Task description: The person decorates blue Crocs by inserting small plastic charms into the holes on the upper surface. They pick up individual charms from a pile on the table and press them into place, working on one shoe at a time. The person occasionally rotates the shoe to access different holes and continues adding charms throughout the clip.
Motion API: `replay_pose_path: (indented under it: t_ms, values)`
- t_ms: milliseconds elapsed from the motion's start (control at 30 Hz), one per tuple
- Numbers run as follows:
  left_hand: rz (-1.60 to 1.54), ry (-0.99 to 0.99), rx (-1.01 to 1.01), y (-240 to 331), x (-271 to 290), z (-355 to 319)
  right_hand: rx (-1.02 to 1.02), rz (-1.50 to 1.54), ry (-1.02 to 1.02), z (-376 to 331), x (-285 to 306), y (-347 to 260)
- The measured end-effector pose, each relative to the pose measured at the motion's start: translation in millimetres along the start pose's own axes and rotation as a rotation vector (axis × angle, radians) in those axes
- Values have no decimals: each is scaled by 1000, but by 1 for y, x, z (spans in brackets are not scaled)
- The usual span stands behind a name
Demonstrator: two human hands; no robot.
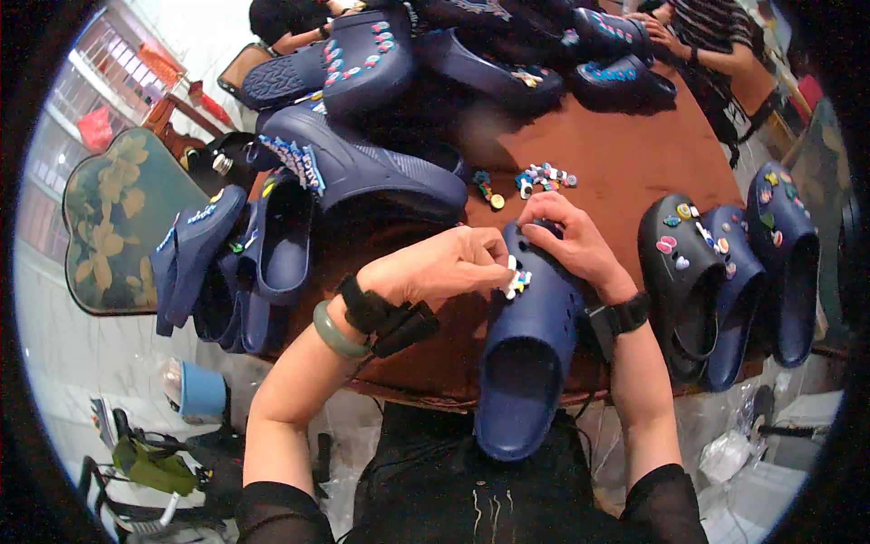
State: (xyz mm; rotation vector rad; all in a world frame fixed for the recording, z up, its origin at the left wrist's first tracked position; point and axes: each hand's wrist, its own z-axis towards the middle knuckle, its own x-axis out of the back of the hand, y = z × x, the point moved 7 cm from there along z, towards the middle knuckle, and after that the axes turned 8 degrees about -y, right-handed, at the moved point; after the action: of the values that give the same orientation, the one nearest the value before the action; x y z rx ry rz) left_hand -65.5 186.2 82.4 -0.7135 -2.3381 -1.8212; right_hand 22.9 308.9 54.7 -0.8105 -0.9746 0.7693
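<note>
A navy clog (535, 317) lies in front of me with its toe pointing away and its open heel over the table's near edge. My right hand (571, 238) is closed over the toe, thumb and fingers curled onto it. From the left, my left hand (444, 263) pinches at a small colourful shoe charm (517, 282) on the clog's upper; whether its stem is in a hole is hidden. Just beyond the toe lie a pile of loose charms (546, 178) and a few more charms (489, 190).
Three clogs with charms stand at the right: a black clog (684, 281), a blue clog (732, 290) and a navy clog (784, 263). A large navy clog (362, 172) and several others crowd the left. Across the brown-covered table (625, 145), a person's hand (666, 38) is near more clogs.
</note>
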Motion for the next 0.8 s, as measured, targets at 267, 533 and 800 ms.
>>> replay_pose_path:
  t_ms: [267,533,800]
  values:
    - [-57,30,-212,-1,-17,2,29,-27,-322,-3,-20,-14]
    - [227,284,-268,16,-42,-25,26,2,-329,-5,-21,-12]
    - [406,394,-157,18,-39,-38,119,-22,-336,-4,-21,-17]
